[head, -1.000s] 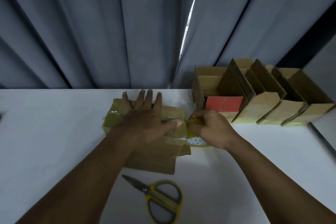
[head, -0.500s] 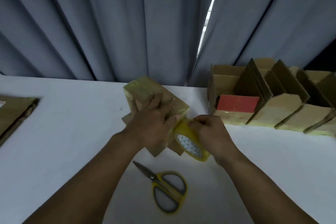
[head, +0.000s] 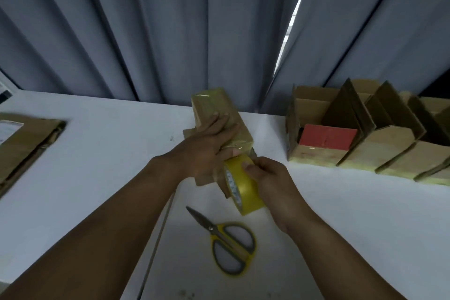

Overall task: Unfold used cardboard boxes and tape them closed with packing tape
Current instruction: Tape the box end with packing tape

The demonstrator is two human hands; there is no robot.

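A small brown cardboard box (head: 214, 107), glossy with old tape, stands on the white table (head: 97, 153) near its far edge, turned at an angle. My left hand (head: 209, 146) lies flat on its top with straight fingers, the thumb down at the near end. My right hand (head: 267, 175) grips a yellow roll of packing tape (head: 246, 187), held on edge against the box's near end. The box's lower flaps are hidden behind my hands and the roll.
Yellow-handled scissors (head: 226, 246) lie shut on the table in front of me. A row of several open cardboard boxes (head: 365, 143) stands at the right, one with a red flap (head: 326, 139). Flattened cardboard (head: 26, 143) lies at the left edge. Grey curtains hang behind.
The box has been turned from lying flat and square to angled away from me. The tape roll has swung round to the box's near end. My view has shifted left.
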